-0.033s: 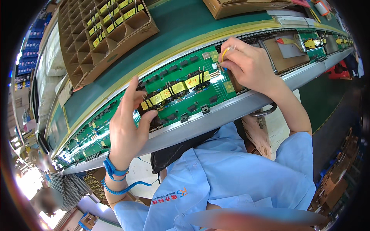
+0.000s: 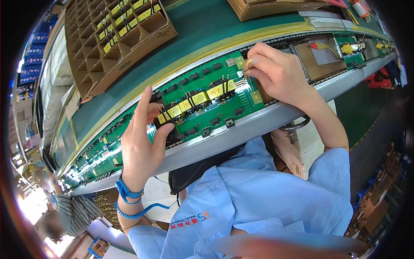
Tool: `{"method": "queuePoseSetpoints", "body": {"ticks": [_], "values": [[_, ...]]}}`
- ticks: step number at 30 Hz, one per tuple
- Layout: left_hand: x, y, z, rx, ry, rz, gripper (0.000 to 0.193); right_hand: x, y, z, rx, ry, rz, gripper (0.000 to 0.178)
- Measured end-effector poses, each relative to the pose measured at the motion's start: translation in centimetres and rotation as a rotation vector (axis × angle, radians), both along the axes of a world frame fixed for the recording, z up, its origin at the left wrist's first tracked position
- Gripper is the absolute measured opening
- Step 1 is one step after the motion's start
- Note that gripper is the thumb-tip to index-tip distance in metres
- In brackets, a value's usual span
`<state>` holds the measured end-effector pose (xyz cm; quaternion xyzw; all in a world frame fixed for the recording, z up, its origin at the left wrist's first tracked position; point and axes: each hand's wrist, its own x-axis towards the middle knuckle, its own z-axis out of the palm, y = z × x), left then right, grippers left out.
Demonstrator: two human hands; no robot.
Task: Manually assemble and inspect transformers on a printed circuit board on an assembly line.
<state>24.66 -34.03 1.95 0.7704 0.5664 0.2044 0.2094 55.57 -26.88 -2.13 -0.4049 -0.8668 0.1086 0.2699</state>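
Circuit board (image 2: 225, 110), right fingers (image 2: 264, 64) pinching yellow part (image 2: 249, 63)

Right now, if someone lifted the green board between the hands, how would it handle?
Probably fairly stiff: the green board looks flat, though it's long enough that it might flex if lifted by one end. Likely heaviest along its middle, where the row of yellow-topped blocks sits. The black leads sticking up from them could bend or snag.

Right hand (image 2: 278, 77) covers most of the small yellow part (image 2: 248, 64) in its fingertips; exact kind unclear. Left hand (image 2: 141, 138) blocks part of green circuit board (image 2: 226, 108)'s left end. Divided cardboard box (image 2: 123, 64) cropped at top. Co-worker's head (image 2: 55, 224) blurred.
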Motion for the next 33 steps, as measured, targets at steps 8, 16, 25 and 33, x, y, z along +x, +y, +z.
{"method": "queuePoseSetpoints", "body": {"ticks": [8, 16, 25, 33], "values": [[0.6, 0.3, 1.4, -0.376, -0.383, 0.006, 0.080, 1.0, -4.9, 2.7, 0.169, 0.206, 0.092, 0.036], [6.7, 2.7, 0.4, -0.381, -0.389, -0.262, 0.086, 0.2, -10.1, 1.1, 0.340, 0.122, 0.234, 0.038], [15.0, 5.6, 0.0, -0.303, -0.296, -0.437, 0.086, 0.4, -11.1, 0.4, -0.032, -0.495, -0.174, 0.024], [13.4, 3.8, -0.8, -0.101, -0.347, -0.486, 0.074, 2.2, -10.3, 1.7, -0.087, -0.507, -0.357, 0.040]]}}
